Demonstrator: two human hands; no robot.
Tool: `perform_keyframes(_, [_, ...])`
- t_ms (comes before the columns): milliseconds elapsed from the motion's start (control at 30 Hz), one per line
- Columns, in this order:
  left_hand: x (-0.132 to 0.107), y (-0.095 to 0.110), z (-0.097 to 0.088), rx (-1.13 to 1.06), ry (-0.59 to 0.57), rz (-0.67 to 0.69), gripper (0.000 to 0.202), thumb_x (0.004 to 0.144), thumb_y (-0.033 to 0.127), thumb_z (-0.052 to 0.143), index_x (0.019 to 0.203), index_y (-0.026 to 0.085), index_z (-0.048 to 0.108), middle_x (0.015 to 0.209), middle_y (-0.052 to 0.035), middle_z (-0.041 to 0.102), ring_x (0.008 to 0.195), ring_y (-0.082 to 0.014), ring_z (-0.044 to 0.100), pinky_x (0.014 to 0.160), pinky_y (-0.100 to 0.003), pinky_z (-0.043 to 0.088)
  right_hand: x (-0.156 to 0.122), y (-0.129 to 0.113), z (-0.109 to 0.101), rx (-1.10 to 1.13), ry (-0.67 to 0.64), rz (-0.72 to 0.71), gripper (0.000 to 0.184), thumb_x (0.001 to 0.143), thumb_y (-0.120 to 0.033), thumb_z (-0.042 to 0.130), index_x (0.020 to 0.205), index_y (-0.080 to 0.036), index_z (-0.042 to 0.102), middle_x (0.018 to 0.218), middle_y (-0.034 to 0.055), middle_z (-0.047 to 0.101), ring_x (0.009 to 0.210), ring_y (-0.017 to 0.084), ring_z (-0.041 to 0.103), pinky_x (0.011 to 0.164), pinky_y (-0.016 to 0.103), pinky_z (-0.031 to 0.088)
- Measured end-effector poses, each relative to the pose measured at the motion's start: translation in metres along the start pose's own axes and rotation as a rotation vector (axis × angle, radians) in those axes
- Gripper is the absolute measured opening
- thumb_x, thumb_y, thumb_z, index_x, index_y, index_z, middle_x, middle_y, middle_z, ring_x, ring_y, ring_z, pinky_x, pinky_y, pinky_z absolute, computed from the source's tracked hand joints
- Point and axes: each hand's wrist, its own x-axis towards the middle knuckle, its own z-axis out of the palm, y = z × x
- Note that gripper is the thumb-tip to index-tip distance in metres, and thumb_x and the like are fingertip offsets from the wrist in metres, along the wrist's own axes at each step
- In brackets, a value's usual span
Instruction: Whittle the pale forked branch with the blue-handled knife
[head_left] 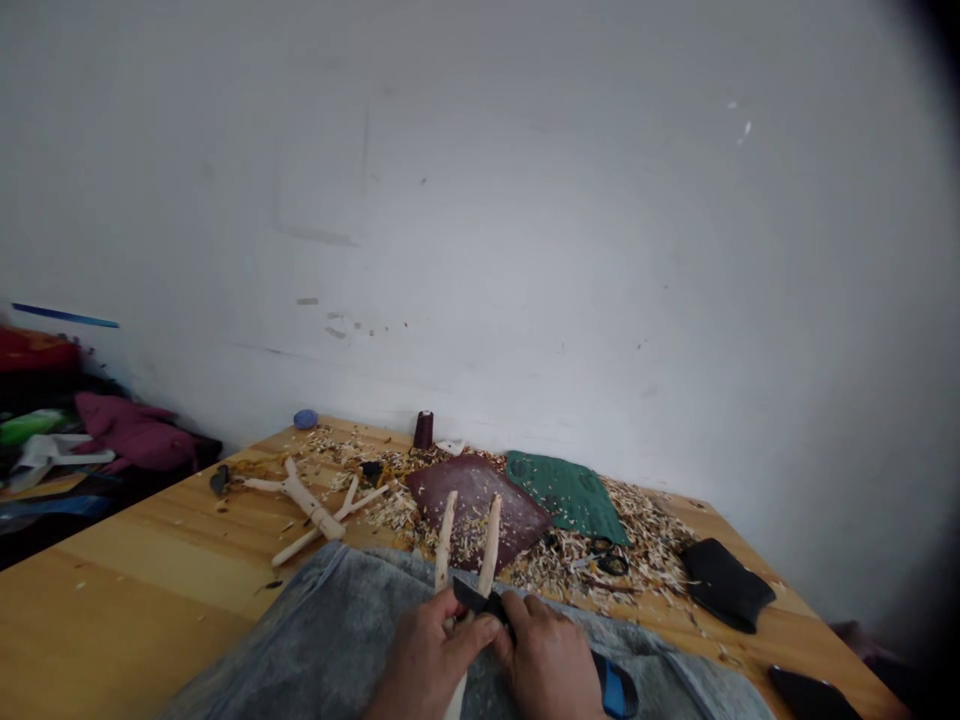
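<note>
A peeled, Y-shaped forked stick [490,545] points away from me, its two prongs up and its stem running down below my hands. My left hand [427,655] is wrapped round it near the fork, with the thumb stretched toward the knife. The dark blade of a knife [469,597] lies across the prongs, touching or very near the wood. My right hand [553,660] is closed on this knife; a black and blue end, apparently its handle, shows past the palm. Beneath both hands a grey cloth [360,615] drapes over the table's front edge.
More peeled forked sticks [307,500] lie on the wooden table [112,610] at left. Wood shavings [652,525] surround a maroon sheet [469,490], a green cloth [570,495] and scissors [611,563]. A thread spool [424,430] stands near the wall; black objects [727,585] lie right.
</note>
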Motion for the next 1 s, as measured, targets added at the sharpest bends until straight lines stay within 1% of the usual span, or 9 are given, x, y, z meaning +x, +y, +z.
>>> perform_keyframes(133, [-0.001, 0.001, 0.000, -0.022, 0.000, -0.025, 0.027, 0.075, 0.044, 0.058, 0.075, 0.018, 0.065, 0.067, 0.0011, 0.065, 0.065, -0.0155, 0.056, 0.060, -0.024, 0.039, 0.000, 0.001, 0.008, -0.035, 0.064, -0.018, 0.021, 0.092, -0.042, 0.049, 0.093, -0.026, 0.061, 0.079, 0.0034, 0.067, 0.070, 0.021, 0.067, 0.056, 0.025, 0.040])
perform_keyframes(267, [0.001, -0.004, 0.003, 0.035, 0.042, -0.048, 0.038, 0.077, 0.052, 0.054, 0.058, 0.020, 0.050, 0.052, 0.0058, 0.044, 0.056, -0.0117, 0.042, 0.053, -0.023, 0.030, 0.003, 0.012, 0.007, -0.025, 0.117, 0.010, 0.033, 0.094, -0.049, 0.041, 0.098, -0.025, 0.062, 0.080, 0.0062, 0.068, 0.072, 0.024, 0.067, 0.059, 0.028, 0.042])
perform_keyframes(333, [0.002, -0.007, 0.005, 0.047, 0.034, -0.033, 0.042, 0.079, 0.056, 0.049, 0.057, 0.020, 0.043, 0.051, 0.0066, 0.036, 0.055, -0.0111, 0.038, 0.052, -0.024, 0.028, 0.005, 0.019, 0.004, 0.023, 0.137, 0.054, 0.038, 0.095, -0.051, 0.035, 0.104, -0.024, 0.061, 0.084, 0.0071, 0.069, 0.073, 0.024, 0.068, 0.059, 0.027, 0.042])
perform_keyframes(433, [0.003, -0.009, 0.005, 0.017, -0.020, 0.002, 0.041, 0.083, 0.056, 0.043, 0.061, 0.021, 0.042, 0.054, 0.0061, 0.035, 0.056, -0.0117, 0.039, 0.053, -0.023, 0.029, 0.006, 0.027, 0.000, 0.159, 0.165, 0.119, 0.044, 0.097, -0.052, 0.027, 0.107, -0.026, 0.060, 0.089, 0.0056, 0.071, 0.076, 0.021, 0.069, 0.058, 0.025, 0.042])
perform_keyframes(600, [0.001, -0.009, 0.003, -0.025, -0.064, 0.090, 0.035, 0.087, 0.047, 0.032, 0.064, 0.022, 0.044, 0.058, 0.0041, 0.042, 0.058, -0.0132, 0.045, 0.057, -0.023, 0.034, 0.005, 0.022, 0.003, 0.289, 0.256, 0.113, 0.044, 0.090, -0.062, 0.038, 0.097, -0.026, 0.062, 0.079, 0.0047, 0.071, 0.071, 0.021, 0.068, 0.057, 0.024, 0.043])
perform_keyframes(733, [-0.001, -0.006, 0.004, 0.043, -0.024, 0.125, 0.034, 0.088, 0.043, 0.032, 0.067, 0.023, 0.050, 0.060, 0.0015, 0.051, 0.062, -0.0151, 0.050, 0.060, -0.024, 0.038, 0.004, 0.015, 0.007, 0.370, 0.283, 0.024, 0.031, 0.090, -0.051, 0.044, 0.085, -0.025, 0.061, 0.071, 0.0025, 0.069, 0.066, 0.018, 0.067, 0.057, 0.021, 0.041])
perform_keyframes(800, [-0.003, -0.004, 0.007, 0.087, 0.004, 0.152, 0.034, 0.088, 0.042, 0.033, 0.068, 0.023, 0.054, 0.062, -0.0009, 0.057, 0.063, -0.0167, 0.054, 0.061, -0.025, 0.040, 0.004, 0.013, 0.007, 0.402, 0.244, 0.004, 0.024, 0.088, -0.045, 0.048, 0.082, -0.025, 0.059, 0.069, 0.0015, 0.068, 0.065, 0.017, 0.066, 0.057, 0.020, 0.040])
perform_keyframes(900, [-0.005, -0.003, 0.010, 0.150, 0.035, 0.207, 0.032, 0.086, 0.042, 0.038, 0.072, 0.025, 0.061, 0.065, -0.0039, 0.063, 0.064, -0.0183, 0.058, 0.062, -0.025, 0.041, 0.004, 0.012, 0.006, 0.456, 0.160, -0.015, 0.008, 0.083, -0.028, 0.052, 0.080, -0.023, 0.057, 0.070, 0.0008, 0.068, 0.067, 0.015, 0.065, 0.059, 0.018, 0.039])
perform_keyframes(1000, [-0.005, -0.007, 0.012, 0.192, 0.039, 0.251, 0.027, 0.084, 0.038, 0.043, 0.073, 0.026, 0.064, 0.065, -0.0049, 0.065, 0.063, -0.0191, 0.060, 0.061, -0.025, 0.042, 0.004, 0.011, 0.002, 0.476, 0.108, -0.014, 0.012, 0.075, -0.014, 0.051, 0.080, -0.022, 0.058, 0.074, 0.0003, 0.068, 0.072, 0.014, 0.066, 0.062, 0.017, 0.039])
